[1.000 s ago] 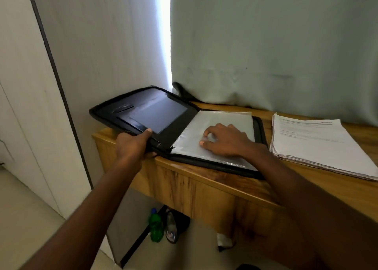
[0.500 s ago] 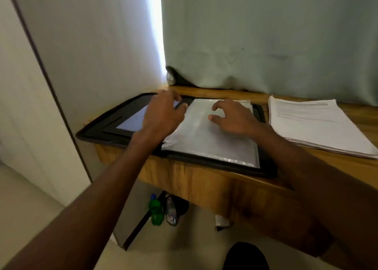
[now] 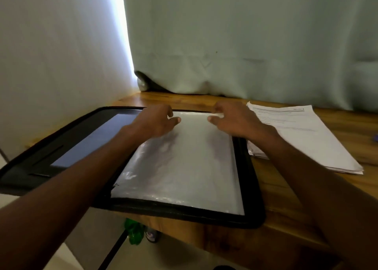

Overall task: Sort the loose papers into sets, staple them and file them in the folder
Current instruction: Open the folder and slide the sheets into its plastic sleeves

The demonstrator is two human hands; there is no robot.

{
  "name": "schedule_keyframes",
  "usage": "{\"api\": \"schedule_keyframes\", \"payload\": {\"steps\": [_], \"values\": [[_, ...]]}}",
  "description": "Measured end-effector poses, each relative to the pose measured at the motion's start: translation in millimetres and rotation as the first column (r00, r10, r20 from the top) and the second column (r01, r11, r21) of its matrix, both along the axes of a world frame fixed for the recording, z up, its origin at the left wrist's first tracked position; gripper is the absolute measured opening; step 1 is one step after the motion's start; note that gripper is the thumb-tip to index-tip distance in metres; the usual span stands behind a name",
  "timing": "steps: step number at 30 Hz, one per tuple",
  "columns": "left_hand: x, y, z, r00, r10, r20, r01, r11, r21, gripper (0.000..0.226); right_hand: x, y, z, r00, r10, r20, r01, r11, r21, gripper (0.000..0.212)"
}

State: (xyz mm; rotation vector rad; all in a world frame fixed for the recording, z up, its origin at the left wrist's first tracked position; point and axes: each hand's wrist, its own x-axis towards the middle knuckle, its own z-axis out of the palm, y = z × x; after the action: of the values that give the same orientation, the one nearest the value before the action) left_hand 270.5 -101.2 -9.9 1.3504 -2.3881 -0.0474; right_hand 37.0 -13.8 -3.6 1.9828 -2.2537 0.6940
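Note:
A black zip folder (image 3: 250, 190) lies open flat at the left end of the wooden desk, its left cover (image 3: 67, 147) hanging past the desk's edge. Clear plastic sleeves (image 3: 184, 167) fill its right half. My right hand (image 3: 235, 120) pinches the top edge of the top sleeve between thumb and fingers. At the sleeve's top left corner my left hand (image 3: 155, 122) has curled fingers and its thumb on the plastic; blur hides whether it grips. A stack of loose printed papers (image 3: 302, 134) lies on the desk just right of the folder.
The wooden desk (image 3: 286, 198) stands against a pale curtain (image 3: 245, 44), with a wall on the left. A dark rounded object (image 3: 143, 83) sits at the back left corner. Under the desk stand a green bottle (image 3: 134, 233) and another small item.
The folder's left cover has dropped from raised to flat. My left hand let go of the cover and moved to the sleeve's top left; my right hand slid up to the sleeve's top edge.

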Motion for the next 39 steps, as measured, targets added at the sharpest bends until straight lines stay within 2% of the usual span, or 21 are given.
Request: {"api": "schedule_keyframes", "payload": {"steps": [3,6,9,12,14,18,22,26,29,30,33,37,39], "values": [[-41.6,-4.1,1.7,0.992,-0.124,-0.014,0.125,0.991,0.049,0.051,-46.5,17.0,15.6,0.946,-0.323,0.002,0.322,0.941,-0.106,0.028],[-110.8,4.6,4.0,0.974,-0.209,-0.092,0.210,0.978,-0.003,0.035,-107.1,47.2,23.3,0.823,-0.567,0.019,0.568,0.823,-0.028,0.032],[-178.0,25.0,8.1,0.946,-0.183,-0.268,0.214,0.972,0.095,0.058,-150.0,74.5,14.8,0.726,-0.687,-0.029,0.688,0.726,0.021,0.040],[-224.4,41.5,0.1,0.955,-0.228,-0.190,0.258,0.955,0.148,0.049,-168.9,83.6,-1.4,0.720,-0.691,0.065,0.690,0.722,0.038,0.040],[-240.6,46.2,-6.5,0.967,-0.197,-0.163,0.222,0.963,0.153,0.050,-172.6,83.9,-8.9,0.727,-0.674,0.133,0.675,0.737,0.044,0.040],[-243.1,31.4,-17.6,0.934,-0.002,-0.356,0.081,0.975,0.207,0.036,-179.8,78.6,-10.7,0.715,-0.675,0.182,0.682,0.731,0.034,0.041],[-239.0,20.1,-19.2,0.850,0.072,-0.522,0.062,0.970,0.235,0.023,-182.4,72.6,-8.5,0.686,-0.693,0.222,0.711,0.703,-0.007,0.036],[-238.6,21.6,-15.5,0.761,0.101,-0.641,0.132,0.943,0.306,0.030,-184.6,70.5,-9.2,0.683,-0.691,0.237,0.716,0.698,-0.027,0.032],[-237.4,21.6,-13.0,0.706,0.124,-0.697,0.266,0.866,0.423,0.029,-185.0,70.4,-10.9,0.680,-0.696,0.231,0.721,0.691,-0.040,0.022],[-237.4,21.1,-12.4,0.696,0.136,-0.705,0.298,0.839,0.456,0.035,-185.2,70.1,-11.8,0.682,-0.694,0.233,0.720,0.693,-0.043,0.018],[-241.2,15.3,-9.4,0.719,0.153,-0.678,0.297,0.814,0.498,0.050,-187.6,67.7,-14.7,0.684,-0.682,0.260,0.715,0.698,-0.051,0.013],[-252.1,8.4,2.2,0.811,0.118,-0.572,0.218,0.847,0.485,0.049,-193.6,63.5,-21.0,0.670,-0.695,0.262,0.731,0.680,-0.064,0.020],[-258.4,6.3,3.9,0.794,0.129,-0.593,0.228,0.842,0.489,0.047,-196.5,62.5,-23.8,0.655,-0.709,0.261,0.746,0.663,-0.068,0.021]]}}
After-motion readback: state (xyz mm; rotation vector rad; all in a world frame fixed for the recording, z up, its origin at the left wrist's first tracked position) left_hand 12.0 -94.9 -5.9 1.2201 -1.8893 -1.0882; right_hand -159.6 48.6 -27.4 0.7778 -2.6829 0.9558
